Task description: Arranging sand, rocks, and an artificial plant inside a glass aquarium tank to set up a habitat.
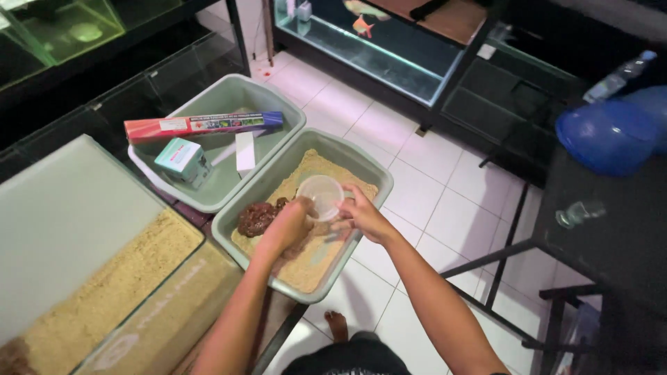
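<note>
A small clear plastic cup (320, 195) is held over a grey-green tray (365, 173) filled with tan sandy grain. My right hand (363, 215) grips the cup's rim on its right side. My left hand (287, 227) touches the cup's left side and rests low over the grain. A dark brown clump (256, 217) lies in the tray just left of my left hand.
A second grey-green tray (292, 121) behind holds a long red-and-blue box (201, 126), a small teal carton (183, 162) and a white block (245, 152). A glass tank with tan grain (104, 292) stands at left. Aquariums (375, 48) line the back; a blue bowl (604, 135) sits on a dark table at right.
</note>
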